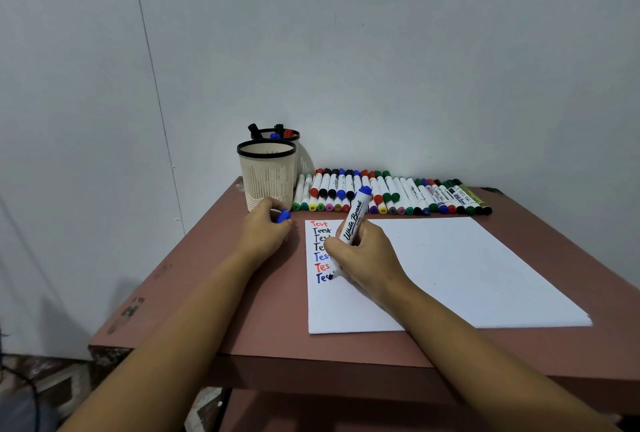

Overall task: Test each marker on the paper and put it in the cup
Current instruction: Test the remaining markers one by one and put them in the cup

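Brown table (554,345), white paper (467,268). Right hand (367,258) grips the marker (353,220), left hand (266,227) pinches its cap (284,216); finish the word lightly.

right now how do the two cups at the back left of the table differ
The front cup shows no markers inside; the back cup has black, blue and red marker ends poking above its rim. The front cup stands nearer the person and in full view; the back cup sits behind it, mostly hidden. Both are cream, slatted and upright, with black rims.
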A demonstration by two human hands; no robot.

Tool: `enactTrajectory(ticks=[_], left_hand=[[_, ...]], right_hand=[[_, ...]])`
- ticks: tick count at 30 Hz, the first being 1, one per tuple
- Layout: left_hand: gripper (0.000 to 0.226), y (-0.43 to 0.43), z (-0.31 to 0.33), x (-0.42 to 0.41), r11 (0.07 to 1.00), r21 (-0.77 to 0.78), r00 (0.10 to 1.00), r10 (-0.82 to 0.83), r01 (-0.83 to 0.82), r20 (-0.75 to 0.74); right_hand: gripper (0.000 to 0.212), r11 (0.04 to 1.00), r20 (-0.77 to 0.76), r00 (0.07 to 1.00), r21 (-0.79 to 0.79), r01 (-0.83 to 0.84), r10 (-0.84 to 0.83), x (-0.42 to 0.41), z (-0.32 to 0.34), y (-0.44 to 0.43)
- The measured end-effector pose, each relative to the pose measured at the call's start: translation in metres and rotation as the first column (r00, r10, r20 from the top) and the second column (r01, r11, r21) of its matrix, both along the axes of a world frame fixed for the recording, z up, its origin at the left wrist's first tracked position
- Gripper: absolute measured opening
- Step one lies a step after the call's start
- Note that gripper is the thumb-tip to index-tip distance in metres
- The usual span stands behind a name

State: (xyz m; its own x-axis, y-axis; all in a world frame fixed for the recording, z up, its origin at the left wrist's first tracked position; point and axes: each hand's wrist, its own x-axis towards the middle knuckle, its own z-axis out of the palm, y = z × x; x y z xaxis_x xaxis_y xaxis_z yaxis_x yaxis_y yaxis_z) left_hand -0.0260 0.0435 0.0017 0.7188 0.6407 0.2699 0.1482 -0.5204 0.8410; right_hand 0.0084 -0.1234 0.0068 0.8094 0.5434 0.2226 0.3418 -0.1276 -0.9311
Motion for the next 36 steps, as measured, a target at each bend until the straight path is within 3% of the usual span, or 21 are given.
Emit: enactTrajectory(ticks=[13,22,28,31,36], left_hand=[[0.016,-0.001,0.001,-0.001,1.0,0.003,1.0,0.003,-0.003,0.002],[0.016,-0.002,0.001,-0.002,1.0,-0.003,1.0,0.001,-0.001,-0.004],[0.018,-0.002,0.001,0.0,1.0,0.03,1.0,0.004,-0.004,-0.015],[0.029,-0.003,0.0,0.0,0.997,0.081,1.0,0.02,-0.019,-0.016],[0.028,-0.01,0.006,-0.003,0.982,0.187,0.987,0.007,-0.038,0.163]], right_hand=[[0.029,0.996,0.041,0.995,-0.004,0.091,-0.091,-0.001,0.002,0.0],[0.028,0.998,-0.061,0.997,0.034,0.05,-0.047,0.002,0.002,0.0],[0.031,0.996,0.013,0.996,0.01,0.09,-0.091,-0.001,0.003,-0.001],[0.027,0.99,-0.146,0.988,0.124,0.059,-0.041,0.002,0.008,-0.004],[0.018,0.94,-0.322,0.946,0.327,0.093,0.019,0.009,0.015,-0.006]])
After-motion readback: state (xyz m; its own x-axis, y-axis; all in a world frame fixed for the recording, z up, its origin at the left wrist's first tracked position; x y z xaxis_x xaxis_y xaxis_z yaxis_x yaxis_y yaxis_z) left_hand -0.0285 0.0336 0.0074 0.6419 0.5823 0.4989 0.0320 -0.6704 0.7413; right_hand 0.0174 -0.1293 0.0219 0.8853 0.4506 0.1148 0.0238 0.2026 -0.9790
